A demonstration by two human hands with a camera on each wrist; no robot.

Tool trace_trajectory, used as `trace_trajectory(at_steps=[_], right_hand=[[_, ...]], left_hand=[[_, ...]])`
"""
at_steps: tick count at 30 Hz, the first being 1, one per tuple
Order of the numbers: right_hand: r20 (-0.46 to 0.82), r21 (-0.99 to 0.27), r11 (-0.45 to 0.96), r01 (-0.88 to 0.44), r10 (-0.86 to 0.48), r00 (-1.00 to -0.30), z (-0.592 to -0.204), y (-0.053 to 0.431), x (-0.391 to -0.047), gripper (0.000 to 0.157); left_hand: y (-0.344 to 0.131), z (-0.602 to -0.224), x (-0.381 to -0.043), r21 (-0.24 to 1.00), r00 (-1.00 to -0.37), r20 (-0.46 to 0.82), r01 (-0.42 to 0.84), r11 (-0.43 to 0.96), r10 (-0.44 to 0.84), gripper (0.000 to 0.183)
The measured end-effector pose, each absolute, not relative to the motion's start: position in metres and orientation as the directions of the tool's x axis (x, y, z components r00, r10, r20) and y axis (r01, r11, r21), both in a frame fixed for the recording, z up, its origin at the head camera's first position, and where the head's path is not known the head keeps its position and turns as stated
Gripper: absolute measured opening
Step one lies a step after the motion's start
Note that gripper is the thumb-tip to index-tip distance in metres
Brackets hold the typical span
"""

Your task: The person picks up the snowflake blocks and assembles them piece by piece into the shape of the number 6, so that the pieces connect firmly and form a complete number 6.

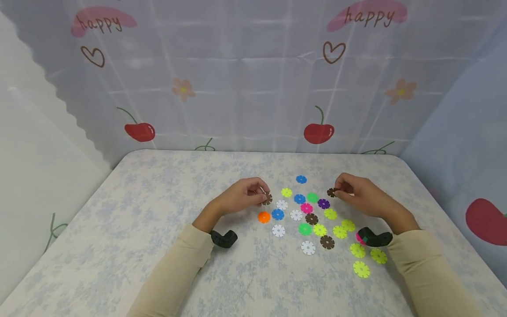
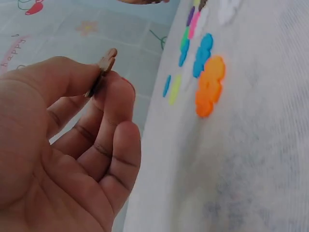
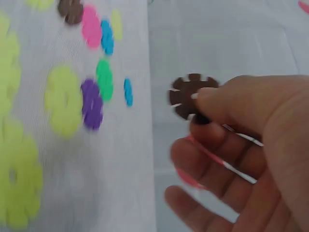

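Note:
Between thumb and fingers, my left hand (image 1: 247, 193) pinches a brown notched disc (image 1: 268, 199), which shows nearly edge-on (image 2: 102, 72) in the left wrist view. Over on the right, my right hand (image 1: 360, 193) holds a second brown notched disc (image 1: 332, 192) by its edge; the right wrist view shows the flat face of this brown disc (image 3: 186, 96). An orange disc (image 1: 264, 217) and a blue disc (image 1: 278, 214) lie just below the left hand. Nearest to the right hand's fingers on the table are a purple disc (image 1: 324, 203) and a yellow disc (image 1: 330, 214).
Several more notched discs lie spread flat over the tablecloth (image 1: 138, 246), among them a white disc (image 1: 308, 248), a green disc (image 1: 305, 229) and a brown disc (image 1: 327, 242). Some yellow discs (image 1: 361, 269) sit by the right forearm. A printed curtain (image 1: 253, 88) hangs behind the table.

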State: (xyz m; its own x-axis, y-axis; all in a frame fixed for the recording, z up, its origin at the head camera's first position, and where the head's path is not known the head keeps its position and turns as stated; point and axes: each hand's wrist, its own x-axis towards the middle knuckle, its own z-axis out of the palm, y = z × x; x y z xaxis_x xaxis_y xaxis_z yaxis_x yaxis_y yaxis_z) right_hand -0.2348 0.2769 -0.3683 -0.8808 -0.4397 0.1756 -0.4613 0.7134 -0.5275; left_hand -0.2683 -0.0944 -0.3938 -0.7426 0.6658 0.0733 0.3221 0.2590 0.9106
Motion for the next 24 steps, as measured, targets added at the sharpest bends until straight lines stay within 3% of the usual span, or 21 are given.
trace_trajectory(at_steps=[7,13,24], right_hand=[[0.392,-0.457,0.598,-0.658,-0.529,-0.753,-0.36,0.235,-0.227,0.025],[0.428,-0.451,0.567,-0.689,-0.54,-0.724,-0.366,0.21,-0.226,0.027],[0.468,-0.449,0.484,-0.751,-0.589,-0.659,-0.376,0.195,-0.222,0.028]], left_hand=[[-0.089,-0.389,-0.266,0.954,-0.765,0.071,0.24,0.18,0.64,0.01],[-0.086,-0.391,-0.261,0.956,-0.783,0.074,0.232,0.18,0.618,0.011],[-0.068,-0.388,-0.253,0.948,-0.736,0.111,0.28,0.151,0.668,0.01]])
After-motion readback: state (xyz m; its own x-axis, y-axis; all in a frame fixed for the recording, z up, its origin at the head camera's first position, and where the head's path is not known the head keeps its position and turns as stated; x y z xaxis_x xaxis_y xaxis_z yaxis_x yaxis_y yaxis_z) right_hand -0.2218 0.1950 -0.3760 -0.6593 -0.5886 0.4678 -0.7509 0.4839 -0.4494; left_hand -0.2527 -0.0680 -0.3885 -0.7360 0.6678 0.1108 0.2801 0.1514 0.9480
